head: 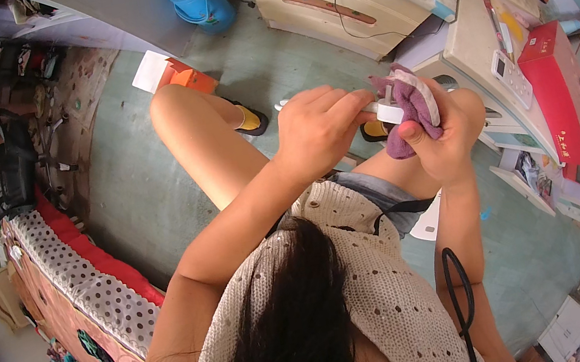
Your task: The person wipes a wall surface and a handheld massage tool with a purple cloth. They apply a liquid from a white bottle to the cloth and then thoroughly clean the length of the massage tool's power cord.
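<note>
My left hand is closed around a slim white handle, whose tip pokes out on its far side. The handle's white head has a grey part and meets a crumpled purple cloth with a pale edge. My right hand grips this cloth, its thumb in front and its fingers mostly hidden behind. Both hands are above my knees, close together. The exact kind of white tool cannot be told.
A blue lidded bucket and an orange and white box stand on the floor. At right, a desk holds a red box and a white remote control. A black chair stands left, by a bed with a polka-dot cover.
</note>
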`<control>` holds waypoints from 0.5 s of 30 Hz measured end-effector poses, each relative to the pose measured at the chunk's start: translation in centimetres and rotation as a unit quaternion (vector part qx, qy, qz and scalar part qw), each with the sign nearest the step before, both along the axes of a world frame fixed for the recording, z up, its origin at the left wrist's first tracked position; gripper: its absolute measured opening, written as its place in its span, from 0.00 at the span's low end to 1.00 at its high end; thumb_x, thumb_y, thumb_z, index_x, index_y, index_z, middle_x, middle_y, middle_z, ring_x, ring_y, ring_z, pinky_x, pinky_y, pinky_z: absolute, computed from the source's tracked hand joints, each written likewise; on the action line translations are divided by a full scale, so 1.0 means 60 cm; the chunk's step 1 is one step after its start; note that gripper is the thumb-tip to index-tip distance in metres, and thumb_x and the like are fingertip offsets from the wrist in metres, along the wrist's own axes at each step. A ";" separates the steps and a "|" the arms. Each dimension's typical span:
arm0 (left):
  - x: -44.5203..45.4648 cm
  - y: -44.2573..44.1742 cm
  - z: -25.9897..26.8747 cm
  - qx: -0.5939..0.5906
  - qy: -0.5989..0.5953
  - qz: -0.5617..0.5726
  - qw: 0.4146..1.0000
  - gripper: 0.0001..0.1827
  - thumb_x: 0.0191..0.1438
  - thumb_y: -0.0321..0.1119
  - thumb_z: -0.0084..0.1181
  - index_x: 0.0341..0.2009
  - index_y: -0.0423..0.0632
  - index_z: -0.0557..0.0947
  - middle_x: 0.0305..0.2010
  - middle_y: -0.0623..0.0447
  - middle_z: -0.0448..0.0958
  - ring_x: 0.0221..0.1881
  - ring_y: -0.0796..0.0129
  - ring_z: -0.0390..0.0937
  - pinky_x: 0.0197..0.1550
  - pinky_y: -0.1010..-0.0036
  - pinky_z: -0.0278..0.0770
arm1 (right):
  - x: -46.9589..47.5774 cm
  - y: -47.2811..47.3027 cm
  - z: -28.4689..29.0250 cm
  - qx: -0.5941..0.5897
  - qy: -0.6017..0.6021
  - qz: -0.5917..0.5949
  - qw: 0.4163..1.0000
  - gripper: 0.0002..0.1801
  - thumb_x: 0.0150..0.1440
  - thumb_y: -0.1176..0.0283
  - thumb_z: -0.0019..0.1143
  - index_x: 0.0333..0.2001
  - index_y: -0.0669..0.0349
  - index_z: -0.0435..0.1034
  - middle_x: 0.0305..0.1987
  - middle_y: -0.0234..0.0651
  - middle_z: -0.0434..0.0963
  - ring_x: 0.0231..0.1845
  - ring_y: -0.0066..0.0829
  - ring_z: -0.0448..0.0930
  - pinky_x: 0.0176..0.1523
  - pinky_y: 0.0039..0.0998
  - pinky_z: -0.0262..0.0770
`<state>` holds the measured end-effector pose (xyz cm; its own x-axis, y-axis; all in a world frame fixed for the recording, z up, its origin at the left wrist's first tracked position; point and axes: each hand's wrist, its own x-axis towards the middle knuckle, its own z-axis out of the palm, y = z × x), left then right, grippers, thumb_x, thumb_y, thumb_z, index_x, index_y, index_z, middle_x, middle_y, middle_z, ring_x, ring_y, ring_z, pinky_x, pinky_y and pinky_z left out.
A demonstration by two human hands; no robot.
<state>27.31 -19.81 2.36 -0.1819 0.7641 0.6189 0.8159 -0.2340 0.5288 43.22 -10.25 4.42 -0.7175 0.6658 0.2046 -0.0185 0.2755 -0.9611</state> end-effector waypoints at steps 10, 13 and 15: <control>0.012 0.002 -0.021 -0.073 -0.217 -0.009 0.973 0.13 0.51 0.32 0.54 0.42 0.46 0.69 0.26 0.55 0.70 0.27 0.70 0.67 0.31 0.77 0.65 | -0.011 -0.027 -0.009 -0.003 0.047 -0.208 0.977 0.24 0.46 0.65 0.65 0.43 0.67 0.68 0.39 0.35 0.74 0.39 0.27 0.74 0.45 0.25 0.70; -0.007 -0.003 -0.020 -0.099 -0.455 -0.016 0.885 0.17 0.61 0.40 0.40 0.50 0.45 0.59 0.27 0.56 0.65 0.27 0.78 0.59 0.31 0.81 0.59 | -0.001 -0.010 -0.025 -0.204 0.180 -0.162 0.949 0.24 0.55 0.65 0.54 0.52 0.66 0.60 0.46 0.38 0.70 0.46 0.28 0.72 0.50 0.29 0.69; -0.025 -0.006 -0.006 -0.088 -0.569 -0.101 0.812 0.18 0.63 0.45 0.34 0.48 0.45 0.61 0.24 0.58 0.62 0.24 0.79 0.54 0.28 0.83 0.53 | 0.000 -0.006 -0.020 -0.322 0.151 -0.094 0.930 0.26 0.58 0.60 0.47 0.55 0.66 0.58 0.49 0.40 0.70 0.48 0.32 0.73 0.52 0.32 0.69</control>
